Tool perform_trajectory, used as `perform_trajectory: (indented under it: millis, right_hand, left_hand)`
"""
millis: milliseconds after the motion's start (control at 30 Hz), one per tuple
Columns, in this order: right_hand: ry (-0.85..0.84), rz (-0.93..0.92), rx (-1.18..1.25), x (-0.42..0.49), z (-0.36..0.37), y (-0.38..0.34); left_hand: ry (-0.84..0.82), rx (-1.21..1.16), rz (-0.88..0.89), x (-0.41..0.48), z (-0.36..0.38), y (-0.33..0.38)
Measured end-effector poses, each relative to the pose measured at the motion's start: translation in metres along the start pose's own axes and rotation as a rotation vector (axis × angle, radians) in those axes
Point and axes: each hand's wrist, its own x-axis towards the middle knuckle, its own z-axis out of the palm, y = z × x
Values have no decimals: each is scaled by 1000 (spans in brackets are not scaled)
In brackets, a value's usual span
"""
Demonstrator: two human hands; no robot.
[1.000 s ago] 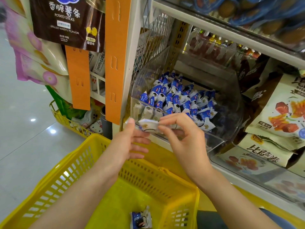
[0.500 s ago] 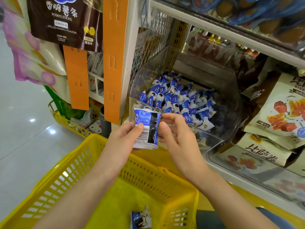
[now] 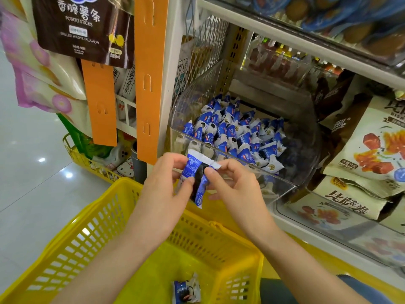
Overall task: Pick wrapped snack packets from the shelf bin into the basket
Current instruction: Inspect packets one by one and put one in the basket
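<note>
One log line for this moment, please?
left hand, right hand: hold blue packet between shelf bin and yellow basket | second packet: in basket

Reaches forward with both bare forearms, angled inward so the wrists sit near each other. Curls the left hand [image 3: 163, 185] around a blue-and-white crinkled plastic snack packet [image 3: 197, 179] between the two hands, thumb pressed on its front, fingers wrapped behind its upper edge. Pinches the packet's right side with the right hand [image 3: 235, 188], thumb and index finger closed on it, remaining fingers loosely bent below.
</note>
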Motion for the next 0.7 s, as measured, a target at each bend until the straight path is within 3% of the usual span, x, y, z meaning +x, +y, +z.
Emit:
perform_trajectory:
  millis: [300,467,567,700]
  right_hand:
    - [27,-215,-333,-4,0,6]
    - [68,-338,-489,-6,5,8]
    - [35,-272,-382,-3,8,10]
    - [-152,-32,-126,-3,13,13]
  left_hand:
    - [-45,24,10,-4,-2,1]
    - [9,191,66,-6,2,-1]
    - [56,200,63,-4,3,-2]
    - [142,174,35,2,0,-2]
